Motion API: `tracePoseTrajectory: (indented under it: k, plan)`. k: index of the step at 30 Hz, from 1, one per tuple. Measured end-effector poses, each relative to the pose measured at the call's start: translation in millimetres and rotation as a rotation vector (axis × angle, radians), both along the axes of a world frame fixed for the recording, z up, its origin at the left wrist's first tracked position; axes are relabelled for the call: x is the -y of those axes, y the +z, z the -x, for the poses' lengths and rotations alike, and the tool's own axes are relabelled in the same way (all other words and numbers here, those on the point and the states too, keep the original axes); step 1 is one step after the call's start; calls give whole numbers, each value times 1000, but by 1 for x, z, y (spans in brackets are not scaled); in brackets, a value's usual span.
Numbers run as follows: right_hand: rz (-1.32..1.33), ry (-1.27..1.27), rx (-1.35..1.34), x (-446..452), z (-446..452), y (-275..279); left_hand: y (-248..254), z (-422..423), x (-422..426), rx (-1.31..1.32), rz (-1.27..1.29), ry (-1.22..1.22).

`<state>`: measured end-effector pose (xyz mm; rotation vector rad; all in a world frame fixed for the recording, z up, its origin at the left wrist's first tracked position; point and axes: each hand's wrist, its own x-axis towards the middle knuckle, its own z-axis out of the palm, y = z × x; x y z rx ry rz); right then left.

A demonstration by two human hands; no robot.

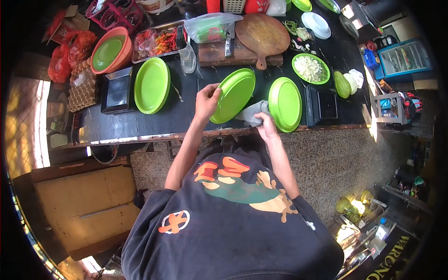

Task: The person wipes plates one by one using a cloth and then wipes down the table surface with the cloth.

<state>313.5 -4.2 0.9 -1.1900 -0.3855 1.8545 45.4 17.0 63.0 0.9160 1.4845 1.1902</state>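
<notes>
My left hand [207,100] grips the left rim of a green oval plate [236,94], which is tilted above the black table. My right hand [266,126] has its fingers closed on a grey cloth [254,112], close to the plate's lower right side. Just right of the cloth, a second green oval plate [285,103] sits near the table's front edge. Another green oval plate [152,86] lies to the left, beside a stack of black square dishes [117,91].
Behind the hands are a wooden block [210,55] and a round board [262,37]. Chopped white food fills a green plate [310,69] at the right, near black trays [322,106] and a green vegetable [343,84]. An orange basin [127,52] and egg trays [83,88] stand left.
</notes>
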Motion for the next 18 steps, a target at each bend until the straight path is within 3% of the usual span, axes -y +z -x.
tracePoseTrajectory:
  k: [2, 4, 6, 8, 12, 14, 16, 18]
  plan:
    - [-45, 58, -18, -13, 1, 13, 25, -11, 5, -63, -62, 61]
    - [-110, 97, -77, -28, 5, 36, 56, -20, 10, -521, -316, -42]
    - [-83, 70, -154, -43, 5, 47, 41, -31, 16, -592, -394, -46]
    - [-12, -3, -145, -53, 2, 57, 23, -38, 20, -865, -520, -231]
    - [1, 68, 18, -65, -24, 57, -6, -62, 41, -1072, -444, -371]
    - [-42, 57, 198, -73, -35, 47, -19, -68, 47, -1086, -423, -383]
    - [-43, 57, 174, -82, -43, 42, -30, -69, 54, -999, -356, -405]
    - [-226, 52, 272, -93, -44, 37, -22, -70, 57, -1032, -334, -289]
